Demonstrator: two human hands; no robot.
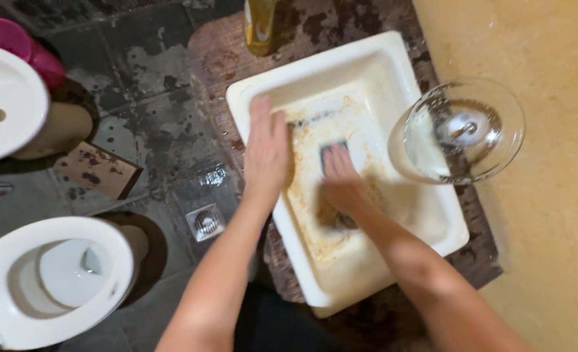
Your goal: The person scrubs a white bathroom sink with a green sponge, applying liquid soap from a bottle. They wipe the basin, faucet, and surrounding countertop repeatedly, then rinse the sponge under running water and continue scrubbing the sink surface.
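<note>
A: What are the 2 hands doing?

B: The left hand [266, 148] lies flat, fingers straight and pressed together, on the left rim of the white square sink [393, 72]. It grips nothing; the palm just rests on the edge.

A: And the other?

B: The right hand [342, 182] is down inside the basin, fingers together and bent over a small dark sponge [333, 147]. Only the sponge's far edge shows past the fingertips, so I cannot tell whether it is pinched or simply pressed flat against the basin floor. The hand is blurred.

A: Where is the sponge, exactly?

B: On the sink's bottom, near the middle, among brownish stains that run along the basin floor and its left inner wall.

A: What sits around the sink?

B: The sink rests in a dark, mottled countertop [478, 261]. To the right, a clear glass dome-shaped fixture [462, 130] overhangs the right rim. At the far edge stands a yellowish bottle [263, 26], just beyond the sink's far left corner. Right of everything is a yellow wall [549, 195].

A: And on the floor?

B: A dark tiled floor [145, 117] with a square metal drain [205, 221]. A white toilet [54, 280] is near left, and a white bidet [5, 98] far left, with something pink [22, 45] behind it.
</note>
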